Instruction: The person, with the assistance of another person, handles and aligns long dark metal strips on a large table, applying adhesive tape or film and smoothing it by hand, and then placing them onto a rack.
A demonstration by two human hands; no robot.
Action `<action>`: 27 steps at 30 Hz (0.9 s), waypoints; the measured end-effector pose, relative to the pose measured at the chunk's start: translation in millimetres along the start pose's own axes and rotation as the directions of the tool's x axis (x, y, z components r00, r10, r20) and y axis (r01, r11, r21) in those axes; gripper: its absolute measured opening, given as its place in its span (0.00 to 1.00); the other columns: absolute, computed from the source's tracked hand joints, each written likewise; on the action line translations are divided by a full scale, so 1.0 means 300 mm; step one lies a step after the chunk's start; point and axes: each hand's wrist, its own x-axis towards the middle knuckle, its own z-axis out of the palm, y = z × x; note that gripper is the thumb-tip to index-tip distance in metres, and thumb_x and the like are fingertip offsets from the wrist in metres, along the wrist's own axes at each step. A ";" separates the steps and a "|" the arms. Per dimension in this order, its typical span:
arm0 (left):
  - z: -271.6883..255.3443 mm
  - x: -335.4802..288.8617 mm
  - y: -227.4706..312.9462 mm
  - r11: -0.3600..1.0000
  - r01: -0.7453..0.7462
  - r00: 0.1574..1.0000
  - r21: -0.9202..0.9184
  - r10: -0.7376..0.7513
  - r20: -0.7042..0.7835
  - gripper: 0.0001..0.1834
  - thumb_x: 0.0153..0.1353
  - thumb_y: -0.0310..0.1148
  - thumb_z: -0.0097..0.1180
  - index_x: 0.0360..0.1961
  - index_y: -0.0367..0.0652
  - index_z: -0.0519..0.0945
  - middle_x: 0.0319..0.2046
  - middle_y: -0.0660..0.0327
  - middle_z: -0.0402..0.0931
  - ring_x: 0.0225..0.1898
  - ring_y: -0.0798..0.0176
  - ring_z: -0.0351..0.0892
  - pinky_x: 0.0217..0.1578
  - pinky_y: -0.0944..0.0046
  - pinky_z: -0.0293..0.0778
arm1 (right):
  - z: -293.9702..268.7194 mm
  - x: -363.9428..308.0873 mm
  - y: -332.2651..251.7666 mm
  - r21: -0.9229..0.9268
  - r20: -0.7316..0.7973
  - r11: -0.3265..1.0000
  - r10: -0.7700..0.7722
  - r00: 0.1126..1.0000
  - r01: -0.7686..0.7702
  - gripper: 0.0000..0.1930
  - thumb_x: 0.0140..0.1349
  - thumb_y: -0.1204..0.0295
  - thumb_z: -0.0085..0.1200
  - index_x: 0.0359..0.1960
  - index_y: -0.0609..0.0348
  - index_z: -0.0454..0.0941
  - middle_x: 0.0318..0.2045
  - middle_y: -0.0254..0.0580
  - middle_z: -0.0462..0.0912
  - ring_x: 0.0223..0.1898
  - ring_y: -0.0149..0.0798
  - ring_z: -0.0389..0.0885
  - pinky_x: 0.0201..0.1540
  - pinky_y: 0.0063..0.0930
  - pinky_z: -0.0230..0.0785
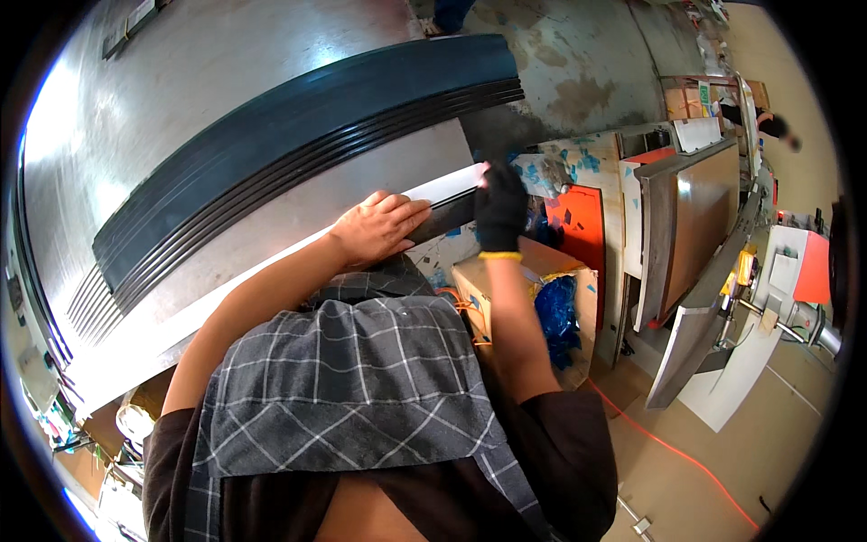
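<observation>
- L hand [386, 221]: bare, palm down, fingers flat on white strip [447, 185], hiding pt of it; L forearm blocks more
- R hand [502, 206]: black glove, at strip's R end, blurry, can't tell if fingers grip
- cardboard box [546, 260] half hidden by R forearm, shiny blue film [558, 316] inside
- dark panels [316, 117] beyond strip
- far R: green label [704, 94], too small 2 read tbh

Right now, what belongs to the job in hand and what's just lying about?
Likely the job: white strip, touched by left hand and gloved right hand; table; perhaps dark panels.
Likely lying about: cardboard box, blue film, orange sheet, orange cord.
</observation>
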 end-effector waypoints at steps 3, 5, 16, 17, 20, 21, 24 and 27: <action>-0.003 -0.025 -0.023 0.999 0.006 1.000 0.041 -0.007 0.012 0.33 0.63 0.51 0.50 0.64 0.41 0.67 0.63 0.61 0.64 0.58 0.59 0.66 0.59 0.58 0.61 | 0.048 -0.058 -0.073 -0.123 -0.139 0.992 -0.038 0.990 0.021 0.16 0.54 0.70 0.54 0.46 0.56 0.79 0.50 0.55 0.76 0.55 0.58 0.72 0.60 0.51 0.62; -0.011 -0.032 -0.035 0.999 0.021 0.999 0.026 -0.022 0.048 0.34 0.64 0.51 0.50 0.65 0.42 0.66 0.64 0.60 0.63 0.59 0.57 0.65 0.60 0.57 0.60 | 0.042 -0.024 -0.089 -0.146 -0.191 0.989 -0.030 0.981 0.002 0.16 0.54 0.70 0.55 0.45 0.57 0.79 0.51 0.55 0.76 0.57 0.58 0.71 0.63 0.51 0.59; -0.010 -0.035 -0.035 0.999 -0.022 0.999 0.027 0.023 -0.048 0.33 0.62 0.44 0.53 0.65 0.40 0.64 0.65 0.57 0.63 0.56 0.56 0.68 0.57 0.56 0.63 | 0.037 0.070 -0.100 -0.171 -0.214 0.967 0.153 0.965 -0.191 0.11 0.52 0.68 0.60 0.37 0.56 0.79 0.51 0.49 0.76 0.58 0.52 0.69 0.62 0.48 0.58; -0.007 -0.036 -0.035 0.999 -0.036 0.996 0.033 0.038 -0.077 0.34 0.62 0.43 0.54 0.66 0.39 0.63 0.65 0.56 0.63 0.55 0.56 0.69 0.56 0.56 0.64 | 0.036 0.050 -0.120 -0.132 -0.130 0.967 0.203 0.971 -0.220 0.10 0.53 0.69 0.59 0.36 0.56 0.79 0.49 0.49 0.77 0.56 0.52 0.70 0.60 0.46 0.60; 0.069 -0.068 -0.074 0.999 -0.036 0.986 0.039 0.042 -0.160 0.36 0.58 0.39 0.56 0.67 0.41 0.61 0.65 0.56 0.63 0.53 0.55 0.70 0.54 0.55 0.65 | 0.029 -0.075 -0.280 0.094 0.169 0.964 0.230 0.958 -0.248 0.08 0.55 0.69 0.57 0.34 0.57 0.78 0.45 0.49 0.78 0.51 0.51 0.73 0.55 0.43 0.64; 0.053 -0.067 -0.073 0.999 -0.042 0.990 0.022 0.044 -0.133 0.36 0.57 0.38 0.56 0.66 0.41 0.62 0.65 0.56 0.63 0.52 0.55 0.70 0.54 0.56 0.65 | 0.002 -0.149 -0.352 0.328 0.303 0.915 0.134 0.944 -0.235 0.07 0.56 0.69 0.57 0.34 0.57 0.78 0.44 0.49 0.78 0.50 0.50 0.74 0.54 0.42 0.65; -0.010 -0.090 -0.072 0.994 -0.031 0.998 -0.104 0.024 -0.065 0.34 0.51 0.32 0.56 0.63 0.43 0.68 0.64 0.56 0.64 0.52 0.53 0.70 0.54 0.56 0.65 | -0.022 -0.209 -0.449 0.754 0.374 0.572 0.029 0.927 -0.322 0.07 0.59 0.70 0.56 0.35 0.59 0.78 0.42 0.49 0.80 0.46 0.49 0.77 0.51 0.40 0.67; -0.030 -0.143 -0.119 0.989 -0.006 1.000 -0.147 0.003 -0.027 0.31 0.50 0.27 0.54 0.60 0.41 0.71 0.63 0.56 0.65 0.54 0.52 0.69 0.56 0.55 0.65 | 0.016 -0.046 -0.430 0.101 -0.168 0.989 -0.089 0.982 0.107 0.06 0.59 0.69 0.57 0.35 0.56 0.78 0.45 0.48 0.77 0.51 0.52 0.73 0.55 0.46 0.63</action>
